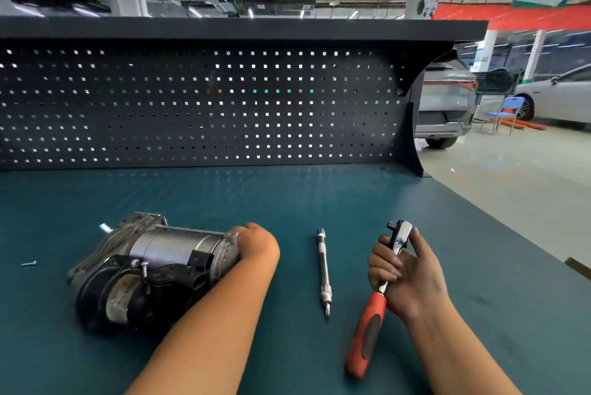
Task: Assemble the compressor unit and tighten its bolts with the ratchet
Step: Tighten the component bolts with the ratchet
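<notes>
Teal bench (287,196), ratchet (367,330) in right hand (412,279), head pointing away

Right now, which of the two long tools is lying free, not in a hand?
The all-silver extension bar, lying untouched on the green mat. The other, the orange-handled ratchet, is gripped near its head by the right hand.

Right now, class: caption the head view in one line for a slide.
Left hand on the compressor, right hand gripping the ratchet, an extension bar on the bench between.
</notes>
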### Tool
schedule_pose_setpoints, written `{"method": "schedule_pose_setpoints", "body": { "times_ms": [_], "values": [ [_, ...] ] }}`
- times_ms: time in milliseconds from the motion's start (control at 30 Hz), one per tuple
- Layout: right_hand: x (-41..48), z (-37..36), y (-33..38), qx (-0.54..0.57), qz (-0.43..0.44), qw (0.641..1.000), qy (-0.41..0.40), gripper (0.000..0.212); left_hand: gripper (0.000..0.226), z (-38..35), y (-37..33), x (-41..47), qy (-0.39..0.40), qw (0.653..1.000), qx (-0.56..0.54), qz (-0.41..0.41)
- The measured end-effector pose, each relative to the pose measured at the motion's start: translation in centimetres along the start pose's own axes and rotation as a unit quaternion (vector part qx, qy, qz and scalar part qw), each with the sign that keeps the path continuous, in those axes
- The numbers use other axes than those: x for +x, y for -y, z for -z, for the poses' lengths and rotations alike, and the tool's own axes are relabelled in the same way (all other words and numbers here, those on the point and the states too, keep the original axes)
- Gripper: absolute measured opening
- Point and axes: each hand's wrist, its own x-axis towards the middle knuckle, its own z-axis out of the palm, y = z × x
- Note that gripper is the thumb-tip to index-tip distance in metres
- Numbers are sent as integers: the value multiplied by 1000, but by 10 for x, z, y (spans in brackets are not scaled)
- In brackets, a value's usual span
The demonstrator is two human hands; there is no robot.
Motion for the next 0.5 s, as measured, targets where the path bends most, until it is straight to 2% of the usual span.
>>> {"method": "schedule_pose_setpoints", "body": {
  "times_ms": [100, 200, 300, 333, 367, 433, 500],
  "values": [
    [-1, -2, -1, -8, -2, 1000, 4, 36, 39, 8, -8, -16, -62, 998, 22, -18],
    [-3, -3, -2, -6, -8, 1000, 11, 38, 38, 7, -15, -30, -68, 993, 11, -100],
    [-6, -4, -2, -1, -20, 999, 27, 42, 46, 13, -23, -44, -64, 966, -173, -182],
    [-6, -5, -2, -2, -24, 999, 34, 43, 44, 19, -27, -54, -57, 937, -279, -204],
    [-7, -5, -3, -3, -27, 999, 42, 45, 37, 26, -31, -66, -37, 892, -400, -207],
    [-9, -7, -4, -4, -32, 997, 63, 46, 22, 39, -35, -87, 39, 771, -609, -183],
    [-11, -10, -6, -7, -39, 995, 86, 46, 17, 50, -34, -102, 142, 637, -745, -134]
  ]
}}
